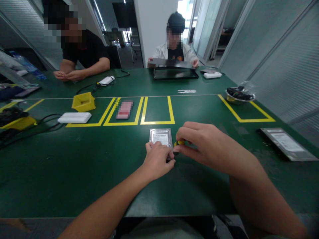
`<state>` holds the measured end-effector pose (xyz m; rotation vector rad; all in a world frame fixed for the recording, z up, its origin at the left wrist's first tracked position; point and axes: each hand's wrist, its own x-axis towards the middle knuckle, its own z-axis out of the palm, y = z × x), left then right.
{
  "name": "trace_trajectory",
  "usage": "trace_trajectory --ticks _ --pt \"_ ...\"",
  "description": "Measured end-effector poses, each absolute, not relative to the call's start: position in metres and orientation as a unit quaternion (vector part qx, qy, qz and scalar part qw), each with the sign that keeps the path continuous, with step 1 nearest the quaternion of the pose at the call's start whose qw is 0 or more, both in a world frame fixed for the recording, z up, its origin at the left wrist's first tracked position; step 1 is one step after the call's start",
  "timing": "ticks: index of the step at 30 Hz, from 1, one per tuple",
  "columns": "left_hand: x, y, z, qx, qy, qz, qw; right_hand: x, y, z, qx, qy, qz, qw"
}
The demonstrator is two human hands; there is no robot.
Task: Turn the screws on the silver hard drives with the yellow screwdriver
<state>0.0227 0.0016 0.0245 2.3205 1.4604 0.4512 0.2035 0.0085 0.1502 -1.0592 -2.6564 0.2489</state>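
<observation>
A silver hard drive with a white label [160, 136] lies flat on the green table, in front of the yellow tape squares. My left hand [159, 158] rests over its near part, fingers wrapped on the drive and hiding that end. Just to the right, my right hand [199, 141] pinches a small yellow and black tool [179, 143], which looks like a screwdriver handle. The tool is beside the drive's right edge; its tip is hidden.
On the right lies a larger labelled drive [286, 142], with a bowl of dark parts [240, 96] behind. Leftward are a phone [125, 110], a yellow bin [83, 102] and a white power strip [74, 118] with cables. Two people sit opposite, one holding a black panel [171, 63].
</observation>
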Motion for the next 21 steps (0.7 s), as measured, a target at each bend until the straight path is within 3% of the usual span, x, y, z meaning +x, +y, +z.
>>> trace_trajectory --ticks 7,21 --pt "0.022 0.002 0.024 0.822 0.514 0.164 0.183 0.205 0.010 0.146 -0.387 -0.910 0.044 0.144" --pt "0.020 0.002 0.023 0.827 0.511 0.152 0.179 0.214 0.012 0.155 -0.297 -0.924 0.186 0.154"
